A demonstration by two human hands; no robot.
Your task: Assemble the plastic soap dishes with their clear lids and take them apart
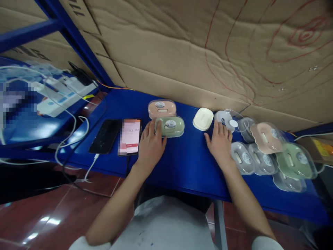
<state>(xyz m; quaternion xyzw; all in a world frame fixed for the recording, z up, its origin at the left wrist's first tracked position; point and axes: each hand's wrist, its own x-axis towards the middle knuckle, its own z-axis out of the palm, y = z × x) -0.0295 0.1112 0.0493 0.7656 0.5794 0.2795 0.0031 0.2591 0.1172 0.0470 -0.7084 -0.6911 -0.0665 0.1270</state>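
My left hand [152, 141] is closed on the left end of a green soap box [174, 130] with a clear lid and a round label, its thumb along the near edge. A pink soap box [166, 110] of the same kind stands just behind. My right hand [220, 140] rests on the table, fingers stretched and thumb apart. Its fingertips reach the near left side of a grey soap box [222, 116]; whether they touch it I cannot tell. A clear lid [235, 117] with a white round piece [233, 123] lies beside that box. Between my hands, farther back, sits a cream square dish [203, 118].
Several lidded boxes, including a grey one [242, 158], a pink one [267, 137] and a green one [295, 160], crowd the right side. Left are a lit phone [132, 133], a dark phone [104, 136] and white cables [76, 121]. Cardboard [166, 52] walls the back of the blue table [187, 163].
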